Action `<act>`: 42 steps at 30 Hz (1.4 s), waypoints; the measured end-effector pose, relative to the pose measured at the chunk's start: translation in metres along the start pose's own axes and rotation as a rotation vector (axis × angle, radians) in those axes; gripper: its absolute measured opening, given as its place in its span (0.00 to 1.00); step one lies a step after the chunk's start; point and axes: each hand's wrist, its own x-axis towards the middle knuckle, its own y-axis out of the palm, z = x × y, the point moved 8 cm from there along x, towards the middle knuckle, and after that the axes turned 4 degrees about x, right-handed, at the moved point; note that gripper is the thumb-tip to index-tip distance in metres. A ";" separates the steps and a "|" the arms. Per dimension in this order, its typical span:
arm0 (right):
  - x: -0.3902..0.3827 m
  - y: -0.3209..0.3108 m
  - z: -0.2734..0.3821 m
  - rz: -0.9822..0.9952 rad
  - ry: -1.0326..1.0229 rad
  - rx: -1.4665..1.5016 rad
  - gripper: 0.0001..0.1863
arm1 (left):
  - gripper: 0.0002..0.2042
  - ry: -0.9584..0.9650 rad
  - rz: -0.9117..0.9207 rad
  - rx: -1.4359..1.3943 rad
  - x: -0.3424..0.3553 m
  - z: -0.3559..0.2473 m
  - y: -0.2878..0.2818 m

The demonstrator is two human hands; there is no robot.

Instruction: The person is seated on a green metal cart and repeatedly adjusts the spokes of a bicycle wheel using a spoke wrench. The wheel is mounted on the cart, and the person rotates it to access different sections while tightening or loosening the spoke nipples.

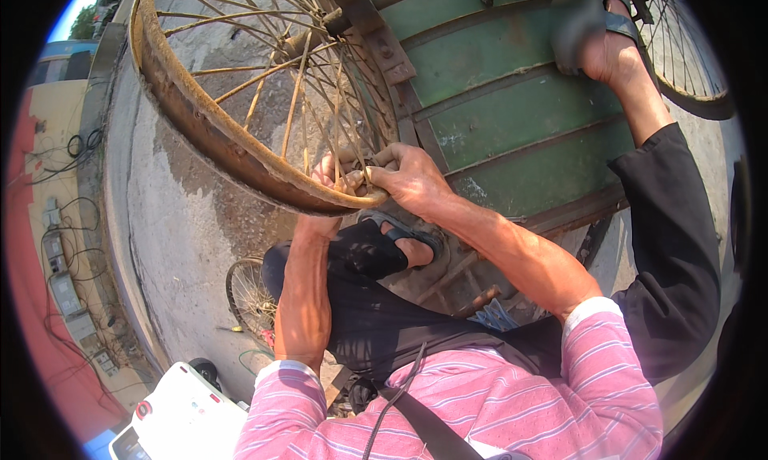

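A large rusty spoked wheel (pixel 232 144) without a tyre stands tilted before me at the upper left. Both my hands work at the near, lower end of its rim. My left hand (pixel 330 176) reaches up behind the rim, which hides part of it, and its fingers are closed about the spokes there. From the other side, my right hand (pixel 410 182) meets it, thumb and fingers pinched at the lower end of a spoke (pixel 366 160), close to the rim. My fingertips nearly touch, and any small part between them is hidden.
Green metal panels (pixel 512 128) of a cart lie beyond my right hand, with my sandalled foot (pixel 616 48) against them. Another wheel (pixel 680 52) is at the far right, a smaller one (pixel 254 296) below left. A white machine (pixel 180 416) stands at lower left.
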 end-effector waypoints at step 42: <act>0.006 0.001 -0.004 0.132 0.108 0.115 0.18 | 0.18 0.080 -0.263 -0.635 0.054 -0.008 0.017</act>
